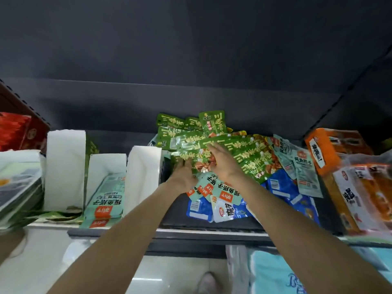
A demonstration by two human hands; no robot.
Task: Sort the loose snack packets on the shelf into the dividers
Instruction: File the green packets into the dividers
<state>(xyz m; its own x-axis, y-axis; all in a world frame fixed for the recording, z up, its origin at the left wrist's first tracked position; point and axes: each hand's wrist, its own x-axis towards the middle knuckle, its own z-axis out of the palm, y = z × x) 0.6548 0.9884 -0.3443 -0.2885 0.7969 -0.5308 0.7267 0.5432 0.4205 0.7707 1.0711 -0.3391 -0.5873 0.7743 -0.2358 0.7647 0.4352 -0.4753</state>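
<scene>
White dividers at left, one w/ mint packets. Left hand grips edge of green packets mid-shelf; right hand rests flat on them, fingers straight. Blue packets beneath, orange boxes far right.

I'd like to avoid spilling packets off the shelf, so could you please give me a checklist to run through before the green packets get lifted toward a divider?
1. Both hands on the pile of glossy green snack packets: ok. The left hand grips its near edge and the right hand lies flat on top.
2. Firm grip under the stack: cannot tell, the left fingers are hidden.
3. Free white cardboard divider beside the pile: cannot tell, its inside is hidden.
4. Only green packets gathered: cannot tell; pale mint packets lie right under the wrists.
5. Blue foil packets away from the shelf's front edge: not ok, some lie close to it.
</scene>
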